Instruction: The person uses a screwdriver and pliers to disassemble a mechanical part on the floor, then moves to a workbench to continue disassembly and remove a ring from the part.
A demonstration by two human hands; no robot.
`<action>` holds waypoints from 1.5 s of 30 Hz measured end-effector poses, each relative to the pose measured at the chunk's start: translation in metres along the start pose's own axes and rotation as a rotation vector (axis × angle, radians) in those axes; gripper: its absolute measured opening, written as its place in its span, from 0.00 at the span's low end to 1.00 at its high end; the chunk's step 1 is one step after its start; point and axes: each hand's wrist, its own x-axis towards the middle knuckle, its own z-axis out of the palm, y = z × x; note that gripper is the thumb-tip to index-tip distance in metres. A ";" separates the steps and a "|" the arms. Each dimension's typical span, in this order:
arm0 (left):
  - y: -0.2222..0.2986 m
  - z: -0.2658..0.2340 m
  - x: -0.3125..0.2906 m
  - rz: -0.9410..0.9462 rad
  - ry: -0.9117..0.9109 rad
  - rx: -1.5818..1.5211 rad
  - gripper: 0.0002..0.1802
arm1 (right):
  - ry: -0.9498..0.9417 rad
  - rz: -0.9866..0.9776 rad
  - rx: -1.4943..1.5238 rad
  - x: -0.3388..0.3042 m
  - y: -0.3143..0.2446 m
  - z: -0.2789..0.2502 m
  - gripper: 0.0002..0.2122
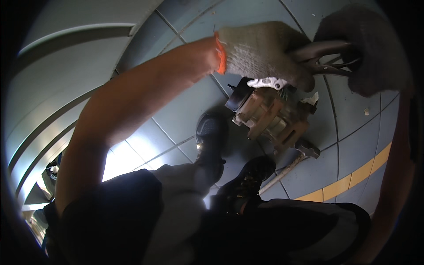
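My left hand (269, 55), in a pale knitted glove with an orange cuff, is closed on one end of a pair of dark metal pliers (316, 51). My right hand (369, 51), in a darker-looking glove, grips the curved handles at the other end. The jaws are hidden by the left glove. Below the hands, a rusty brake caliper (269, 117) rests on the tiled floor, with a black round part (240, 94) on its far left side. A silver metal piece (267, 83) shows at its top, partly covered by my left hand.
A hammer (308, 148) with a wooden handle lies beside the caliper, its handle running toward my shoes (251, 174). Grey-blue tiles (176, 99) surround it, with a yellow floor stripe (338, 187) at the right. Pale curved panels (79, 53) stand on the left.
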 end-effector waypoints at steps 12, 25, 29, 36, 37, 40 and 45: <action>-0.021 0.034 -0.002 0.102 0.338 -0.323 0.31 | 0.113 0.056 0.075 0.004 0.001 -0.016 0.24; -0.008 0.037 -0.004 0.186 0.372 -0.271 0.26 | 0.189 0.115 0.112 -0.010 0.007 -0.002 0.24; -0.007 0.040 -0.007 0.199 0.371 -0.262 0.25 | 0.181 0.131 0.126 -0.011 0.007 -0.002 0.24; 0.003 0.041 -0.019 0.231 0.391 -0.208 0.22 | 0.169 0.146 0.134 -0.008 0.007 -0.010 0.24; 0.004 0.040 -0.018 0.235 0.388 -0.205 0.22 | 0.165 0.146 0.134 -0.007 0.006 -0.012 0.24; 0.005 0.043 -0.019 0.242 0.378 -0.201 0.21 | 0.154 0.154 0.139 -0.004 0.004 -0.014 0.24; 0.020 0.036 -0.025 0.230 0.334 -0.194 0.19 | 0.118 0.150 0.150 0.002 0.000 -0.012 0.24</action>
